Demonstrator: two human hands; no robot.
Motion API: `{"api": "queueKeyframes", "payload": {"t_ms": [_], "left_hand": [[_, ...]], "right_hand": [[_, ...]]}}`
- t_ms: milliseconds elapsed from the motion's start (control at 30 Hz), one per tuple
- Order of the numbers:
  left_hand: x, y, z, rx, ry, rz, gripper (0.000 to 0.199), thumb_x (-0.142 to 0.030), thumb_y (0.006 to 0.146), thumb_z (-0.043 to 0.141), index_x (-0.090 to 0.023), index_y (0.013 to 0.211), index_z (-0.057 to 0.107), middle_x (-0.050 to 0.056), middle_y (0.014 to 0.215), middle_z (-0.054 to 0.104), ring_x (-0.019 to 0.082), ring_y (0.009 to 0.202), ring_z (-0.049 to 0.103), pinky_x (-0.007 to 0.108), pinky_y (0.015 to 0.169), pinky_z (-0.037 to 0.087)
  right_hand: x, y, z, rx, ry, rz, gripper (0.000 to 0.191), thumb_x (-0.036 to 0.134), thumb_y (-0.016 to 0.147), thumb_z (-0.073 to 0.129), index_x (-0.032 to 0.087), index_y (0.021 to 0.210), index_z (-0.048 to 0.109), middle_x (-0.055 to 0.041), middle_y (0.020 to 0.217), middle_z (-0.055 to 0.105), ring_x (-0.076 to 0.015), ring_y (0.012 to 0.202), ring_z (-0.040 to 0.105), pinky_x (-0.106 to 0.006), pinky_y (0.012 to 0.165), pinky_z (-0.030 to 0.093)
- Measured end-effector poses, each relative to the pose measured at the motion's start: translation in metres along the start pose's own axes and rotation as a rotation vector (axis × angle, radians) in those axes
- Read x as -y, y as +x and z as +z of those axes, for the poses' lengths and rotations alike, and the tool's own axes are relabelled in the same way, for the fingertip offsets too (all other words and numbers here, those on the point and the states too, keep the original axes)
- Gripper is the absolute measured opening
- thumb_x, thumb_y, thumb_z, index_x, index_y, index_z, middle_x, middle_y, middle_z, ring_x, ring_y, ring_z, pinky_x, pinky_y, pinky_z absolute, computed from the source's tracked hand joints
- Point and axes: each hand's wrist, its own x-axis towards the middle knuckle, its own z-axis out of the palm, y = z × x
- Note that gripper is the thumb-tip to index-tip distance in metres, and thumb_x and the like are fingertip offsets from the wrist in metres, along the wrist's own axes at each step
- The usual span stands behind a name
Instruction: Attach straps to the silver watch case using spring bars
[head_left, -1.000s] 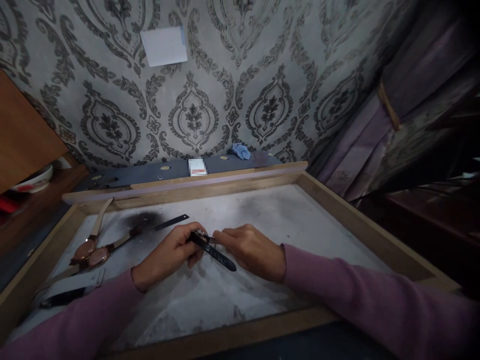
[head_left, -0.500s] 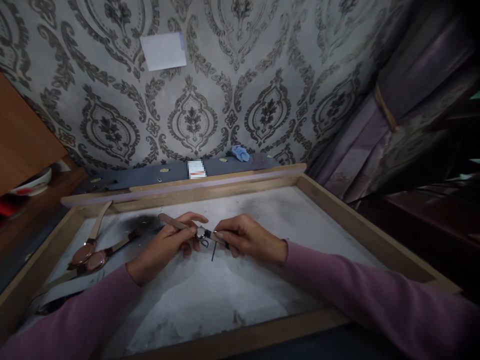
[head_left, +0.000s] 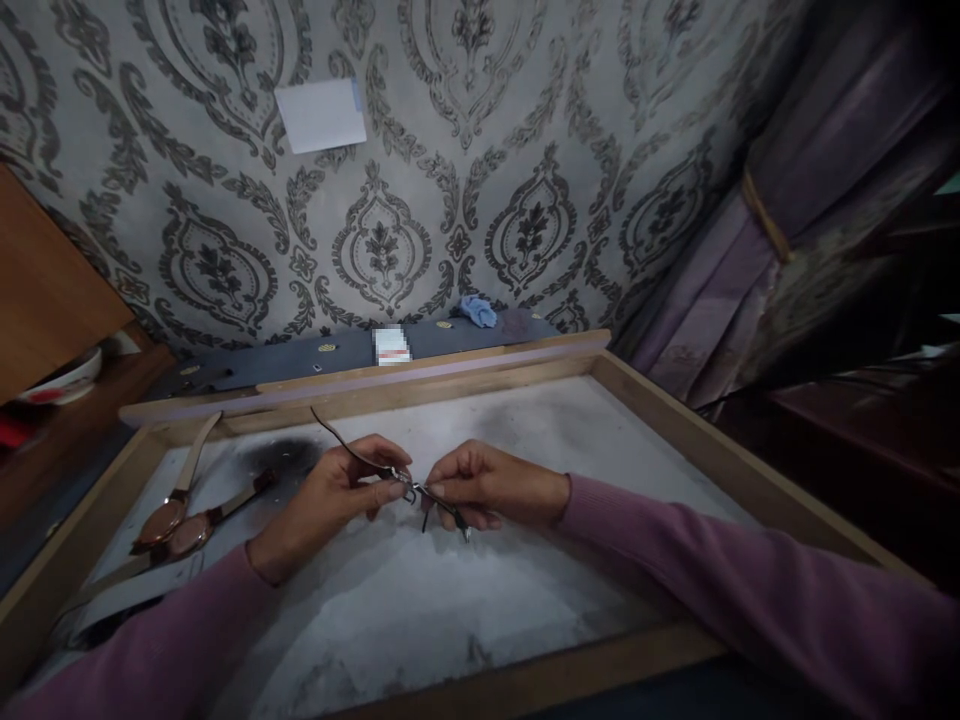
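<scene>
A small wristwatch (head_left: 403, 480) with a thin dark strap is held between both hands, just above the stained white work surface (head_left: 465, 590). My left hand (head_left: 330, 497) pinches the strap end that arcs up and to the left. Gripping the other strap half, which hangs down to the right, is my right hand (head_left: 491, 485). The watch is seen edge-on, so its face is hidden. Both sleeves are mauve.
Two rose-gold watches with tan straps (head_left: 171, 522) lie at the tray's left side, with a dark strap (head_left: 112, 625) nearer the front corner. A raised wooden frame (head_left: 720, 440) borders the surface. Behind it a grey shelf carries a blue cloth (head_left: 478, 309). A bowl (head_left: 64, 372) sits far left.
The watch has been turned from lying flat to edge-on and lifted slightly. My left-hand strap end now arcs upward, and both hands have drawn a little closer to the middle.
</scene>
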Motion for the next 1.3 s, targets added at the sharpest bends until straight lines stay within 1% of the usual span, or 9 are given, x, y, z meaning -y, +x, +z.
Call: {"api": "queueKeyframes", "payload": {"t_ms": [233,400,500,700,833,1033,1100,1200,1300], "left_hand": [[0.003,0.002,0.002,-0.028,-0.142,-0.054,0.020,-0.030,0.074,0.071,-0.014,0.078,0.060,-0.001,0.059,0.059,0.012,0.056,0.053,0.021,0.049,0.039],[0.002,0.002,0.002,-0.070,-0.193,-0.092,0.022,-0.031,0.073,0.072,-0.014,0.075,0.059,-0.001,0.058,0.059,0.011,0.054,0.052,0.021,0.049,0.038],[0.001,0.002,0.003,-0.089,-0.243,-0.121,0.024,-0.031,0.070,0.075,-0.015,0.073,0.057,-0.002,0.059,0.058,0.011,0.055,0.053,0.021,0.049,0.038],[0.002,0.000,0.007,-0.109,-0.340,-0.180,0.027,-0.032,0.070,0.076,-0.015,0.076,0.056,-0.003,0.062,0.058,0.010,0.057,0.053,0.020,0.051,0.039],[0.005,0.002,0.002,-0.289,-0.351,-0.142,0.036,-0.031,0.070,0.076,-0.018,0.096,0.054,-0.001,0.082,0.060,0.013,0.070,0.057,0.020,0.054,0.042],[0.010,0.005,-0.009,-0.568,0.005,-0.098,0.049,-0.027,0.067,0.076,-0.019,0.108,0.050,0.007,0.108,0.056,0.021,0.101,0.054,0.026,0.072,0.043],[0.004,0.002,-0.007,-0.426,0.267,0.063,0.038,-0.030,0.077,0.067,-0.020,0.112,0.055,0.008,0.120,0.055,0.023,0.109,0.051,0.029,0.083,0.041],[-0.010,-0.006,-0.003,0.024,0.370,0.086,0.025,-0.033,0.091,0.050,-0.022,0.110,0.060,0.006,0.115,0.061,0.022,0.103,0.055,0.030,0.083,0.042],[-0.018,-0.010,-0.002,0.195,0.389,0.058,0.022,-0.034,0.090,0.052,-0.021,0.104,0.063,0.005,0.105,0.065,0.022,0.097,0.057,0.028,0.075,0.042]], "right_hand": [[-0.003,0.003,-0.003,-0.035,-0.081,0.015,0.028,0.039,0.079,0.063,0.011,0.075,0.062,0.0001,0.061,0.064,-0.0044,0.038,0.049,-0.016,0.035,0.035],[0.003,0.000,0.000,-0.248,-0.280,-0.261,0.031,0.042,0.083,0.062,0.012,0.076,0.065,-0.0024,0.073,0.065,-0.0100,0.067,0.058,-0.023,0.064,0.046],[0.004,-0.002,0.005,-0.161,-0.293,-0.324,0.034,0.045,0.084,0.061,0.012,0.088,0.067,-0.0043,0.084,0.066,-0.0099,0.070,0.055,-0.022,0.063,0.046],[0.000,-0.001,0.009,-0.103,-0.253,-0.285,0.041,0.051,0.082,0.061,0.010,0.083,0.066,-0.0004,0.068,0.058,-0.0078,0.058,0.052,-0.020,0.055,0.043],[0.007,-0.004,0.010,-0.136,-0.260,-0.318,0.042,0.053,0.081,0.062,0.011,0.079,0.066,-0.0003,0.069,0.058,-0.0084,0.061,0.051,-0.022,0.058,0.043],[0.010,-0.005,0.009,-0.098,-0.257,-0.327,0.039,0.050,0.083,0.061,0.011,0.078,0.065,0.0006,0.068,0.056,-0.0078,0.059,0.049,-0.022,0.058,0.043],[0.009,-0.005,0.009,-0.071,-0.250,-0.319,0.037,0.048,0.084,0.061,0.011,0.080,0.065,0.0003,0.069,0.057,-0.0077,0.059,0.050,-0.022,0.058,0.043],[0.008,-0.005,0.009,-0.052,-0.244,-0.325,0.035,0.046,0.085,0.061,0.011,0.082,0.065,0.0003,0.071,0.057,-0.0074,0.060,0.050,-0.021,0.058,0.043],[0.009,-0.006,0.008,-0.033,-0.253,-0.334,0.035,0.045,0.086,0.060,0.011,0.082,0.064,0.0004,0.071,0.057,-0.0070,0.061,0.050,-0.021,0.059,0.043]]}}
